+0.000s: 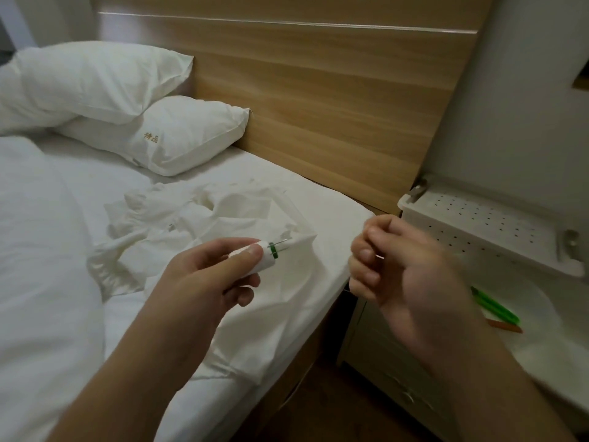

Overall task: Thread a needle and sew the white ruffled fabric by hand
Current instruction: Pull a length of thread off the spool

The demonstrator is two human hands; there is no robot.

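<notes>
At the centre of the frame the person's left hand (pixel 220 272) held a small white spool of thread (pixel 259 255) with a green rim, thumb pressed on top and fingers curled beneath. Thin needles (pixel 282 243) stood out from its far end. To the right, the right hand (pixel 392 269) was blurred and loosely fisted; whether it pinched a thread end or a needle could not be told.

The white ruffled fabric (pixel 197 215) lay crumpled on the bed (pixel 318 202), just beyond the left hand, not yet taken up. A green tool (pixel 497 307) lay on the bedside cabinet at lower right.

The step in hand looked like drawing off thread, before threading. Next would call for a cut length and a steadied needle eye.
</notes>
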